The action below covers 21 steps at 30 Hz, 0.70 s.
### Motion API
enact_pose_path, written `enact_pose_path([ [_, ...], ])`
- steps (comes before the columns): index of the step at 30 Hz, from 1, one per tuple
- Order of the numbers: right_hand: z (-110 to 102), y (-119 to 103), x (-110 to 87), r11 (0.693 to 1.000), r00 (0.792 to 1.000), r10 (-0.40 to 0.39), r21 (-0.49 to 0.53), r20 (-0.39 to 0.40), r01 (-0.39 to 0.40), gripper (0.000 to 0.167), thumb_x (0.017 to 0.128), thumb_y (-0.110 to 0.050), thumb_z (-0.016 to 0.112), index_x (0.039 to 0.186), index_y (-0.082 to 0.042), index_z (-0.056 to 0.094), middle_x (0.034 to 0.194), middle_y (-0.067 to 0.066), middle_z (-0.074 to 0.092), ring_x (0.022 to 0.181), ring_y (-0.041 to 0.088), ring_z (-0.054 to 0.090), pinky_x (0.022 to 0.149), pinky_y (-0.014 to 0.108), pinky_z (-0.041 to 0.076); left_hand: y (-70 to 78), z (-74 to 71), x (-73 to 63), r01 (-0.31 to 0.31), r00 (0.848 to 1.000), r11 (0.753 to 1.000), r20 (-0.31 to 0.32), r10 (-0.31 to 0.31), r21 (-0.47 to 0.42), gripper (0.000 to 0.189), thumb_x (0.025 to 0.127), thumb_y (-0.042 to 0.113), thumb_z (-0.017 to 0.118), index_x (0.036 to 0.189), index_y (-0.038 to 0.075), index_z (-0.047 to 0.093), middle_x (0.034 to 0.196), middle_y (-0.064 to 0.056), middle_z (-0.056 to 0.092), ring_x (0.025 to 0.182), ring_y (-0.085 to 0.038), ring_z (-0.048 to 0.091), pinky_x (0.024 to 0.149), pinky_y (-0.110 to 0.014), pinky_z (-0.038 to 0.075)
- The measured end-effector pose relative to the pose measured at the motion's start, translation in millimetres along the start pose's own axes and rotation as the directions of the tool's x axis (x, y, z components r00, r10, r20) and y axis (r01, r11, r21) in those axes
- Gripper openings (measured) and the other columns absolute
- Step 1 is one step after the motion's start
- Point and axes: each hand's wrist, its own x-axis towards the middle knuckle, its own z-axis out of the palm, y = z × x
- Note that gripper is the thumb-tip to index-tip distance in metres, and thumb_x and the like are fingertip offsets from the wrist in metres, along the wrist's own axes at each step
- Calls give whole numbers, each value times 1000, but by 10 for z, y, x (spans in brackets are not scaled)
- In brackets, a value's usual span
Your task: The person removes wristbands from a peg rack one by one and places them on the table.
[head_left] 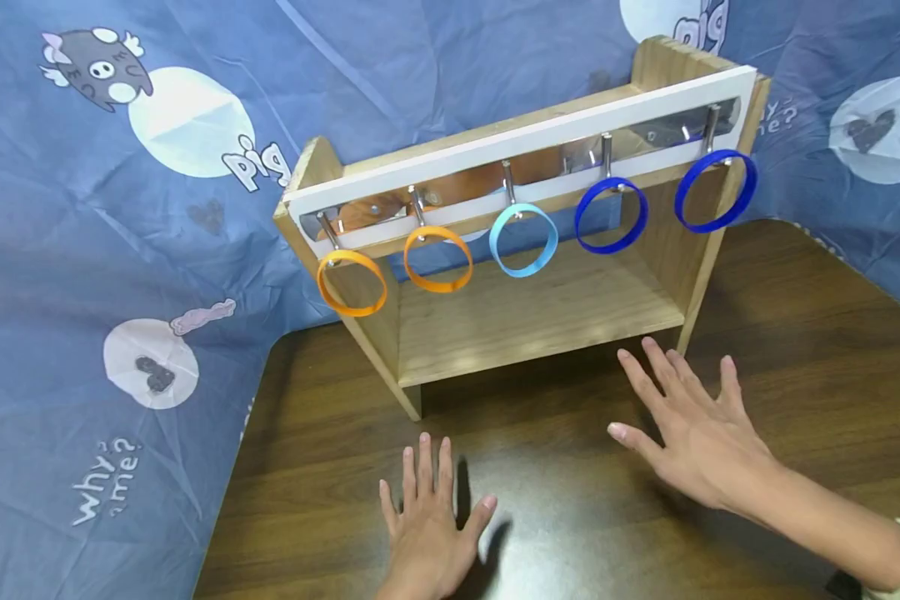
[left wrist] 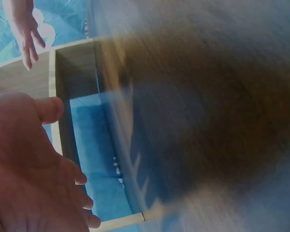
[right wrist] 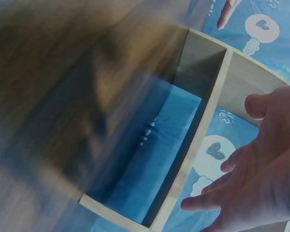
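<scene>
A wooden rack [head_left: 540, 312] stands on the table, with a white-framed strip of metal hooks along its upper front. From the hooks hang two orange wristbands, the left one [head_left: 352, 284] beside the other [head_left: 438, 260]. A light blue wristband [head_left: 523, 241] hangs in the middle, and two dark blue ones, one [head_left: 611, 216] and another [head_left: 716, 192], hang on the right. My left hand [head_left: 429, 533] is over the table before the rack, fingers spread and holding nothing. My right hand [head_left: 693, 433] is held out near the rack's right foot, fingers spread, also holding nothing.
The brown wooden table [head_left: 330, 483] lies under the rack and both hands. Behind it hangs a blue cloth [head_left: 195, 225] with cartoon prints. The rack's shelf board [head_left: 540, 308] juts toward the hands, and its side panels [head_left: 371, 342] reach down to the table.
</scene>
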Motion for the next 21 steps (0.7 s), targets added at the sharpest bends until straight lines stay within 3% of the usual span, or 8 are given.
enact_pose_path([
  [5, -38, -59, 54, 1000, 1000, 20, -2, 3, -20, 83, 95, -65, 36, 154, -24, -4, 160, 17, 4, 133, 48, 31, 102, 74, 5, -3, -26, 8, 17, 1000, 1000, -16, -17, -8, 87, 90, 68, 44, 155, 20, 11, 161, -4, -4, 147, -31, -2, 109, -65, -1],
  [10, -76, -145, 108, 1000, 1000, 2, 8, -9, -2, 81, 95, -65, 35, 155, -21, 1, 158, 20, 10, 131, 48, 33, 101, 70, 19, -7, -52, 21, 28, 999, 999, -22, -29, -39, 86, 90, 67, 44, 155, 18, 14, 161, -7, -1, 146, -32, 1, 109, -64, 0],
  [15, -85, -221, 170, 997, 1000, -25, 77, -19, 26, 78, 97, -61, 37, 155, -19, 5, 157, 21, 16, 134, 47, 29, 101, 68, 24, -17, -51, 23, 23, 999, 997, -25, -25, -67, 85, 91, 65, 46, 154, 16, 18, 161, -9, 3, 146, -33, 3, 108, -64, 0],
  [21, -90, -269, 265, 971, 1000, -9, 238, 0, 9, 76, 97, -60, 38, 155, -20, 12, 156, 17, 22, 137, 47, 24, 103, 70, 20, -28, -60, 24, 14, 999, 992, -50, -20, -127, 81, 92, 62, 48, 152, 14, 25, 160, -11, 9, 145, -34, 7, 109, -63, -1],
])
